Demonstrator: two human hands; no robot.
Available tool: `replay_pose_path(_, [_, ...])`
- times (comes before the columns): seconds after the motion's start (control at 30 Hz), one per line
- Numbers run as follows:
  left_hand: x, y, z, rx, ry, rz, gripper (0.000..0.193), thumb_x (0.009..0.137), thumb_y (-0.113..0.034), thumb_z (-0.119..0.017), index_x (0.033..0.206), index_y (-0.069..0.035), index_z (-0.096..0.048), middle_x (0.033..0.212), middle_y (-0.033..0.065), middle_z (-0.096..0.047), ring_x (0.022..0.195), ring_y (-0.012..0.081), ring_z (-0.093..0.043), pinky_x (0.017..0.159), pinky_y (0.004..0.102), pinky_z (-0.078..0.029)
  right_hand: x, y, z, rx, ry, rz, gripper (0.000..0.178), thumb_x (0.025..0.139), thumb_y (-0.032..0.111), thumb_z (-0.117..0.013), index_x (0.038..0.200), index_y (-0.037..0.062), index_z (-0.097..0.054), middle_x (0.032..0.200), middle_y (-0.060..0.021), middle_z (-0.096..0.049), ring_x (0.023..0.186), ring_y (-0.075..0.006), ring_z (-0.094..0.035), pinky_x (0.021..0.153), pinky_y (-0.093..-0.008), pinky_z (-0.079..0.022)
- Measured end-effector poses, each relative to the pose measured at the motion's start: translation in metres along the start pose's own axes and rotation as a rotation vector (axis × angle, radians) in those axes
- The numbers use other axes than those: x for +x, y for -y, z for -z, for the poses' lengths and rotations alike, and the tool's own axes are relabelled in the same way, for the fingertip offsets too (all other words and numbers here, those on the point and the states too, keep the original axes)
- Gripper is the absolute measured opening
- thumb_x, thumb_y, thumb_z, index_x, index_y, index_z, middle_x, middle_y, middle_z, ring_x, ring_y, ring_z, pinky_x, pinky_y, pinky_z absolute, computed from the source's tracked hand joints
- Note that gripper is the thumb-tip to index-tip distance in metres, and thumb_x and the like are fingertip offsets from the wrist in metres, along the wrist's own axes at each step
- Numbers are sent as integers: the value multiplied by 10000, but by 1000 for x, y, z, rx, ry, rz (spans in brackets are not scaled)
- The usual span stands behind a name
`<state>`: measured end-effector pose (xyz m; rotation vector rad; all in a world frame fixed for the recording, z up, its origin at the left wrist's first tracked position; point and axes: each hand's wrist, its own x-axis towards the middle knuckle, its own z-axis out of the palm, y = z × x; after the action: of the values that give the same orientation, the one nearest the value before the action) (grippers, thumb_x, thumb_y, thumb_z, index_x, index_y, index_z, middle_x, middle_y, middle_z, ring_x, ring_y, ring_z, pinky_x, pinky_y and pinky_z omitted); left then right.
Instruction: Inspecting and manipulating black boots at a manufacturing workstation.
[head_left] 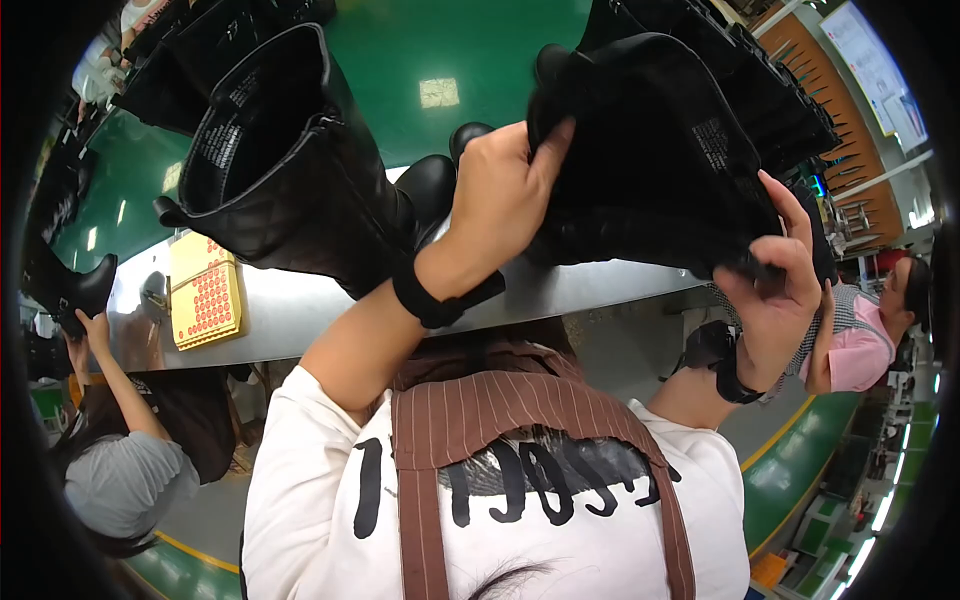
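Note:
A tall black boot (640,150) is held up before me, its wide opening turned toward me and its dark inside showing. My left hand (505,185) pinches the left edge of its shaft between thumb and fingers. On the opposite edge, my right hand (775,265) grips the boot low on the right, its fingers curled round the rim. Another black boot (300,190) with a quilted shaft stands on the metal table to the left, open at the top, with white printing on its lining.
The metal table (290,305) runs across in front of me. A yellow pad with red dots (207,300) lies on it at the left. More black boots (790,110) stand at the far right. Co-workers are at both sides; the left one's hand (95,330) holds a boot.

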<state>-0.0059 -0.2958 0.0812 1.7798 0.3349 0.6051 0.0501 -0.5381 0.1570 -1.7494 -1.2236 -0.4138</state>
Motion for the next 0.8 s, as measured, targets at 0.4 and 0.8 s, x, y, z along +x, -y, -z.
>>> replay_pose_path(0.4, [-28, 61, 0, -261, -54, -200, 330, 831, -146, -737, 1089, -11, -582, 986, 64, -621, 756, 115, -601, 661, 254, -496, 28, -19, -63, -32, -348, -45, 880, 727, 3, -857, 1431, 49, -331, 1303, -164, -543, 1016, -174, -623, 871, -284, -541])
replay_pose_path(0.8, [-47, 134, -16, -220, 261, 451, 328, 908, -126, -677, 1173, 29, -559, 839, 57, -621, 644, 101, -607, 497, 262, -493, -87, -145, -111, -320, 74, -404, 347, 782, 56, -719, 1124, 30, -666, 1075, -185, -632, 1106, -329, -570, 945, -398, -470])
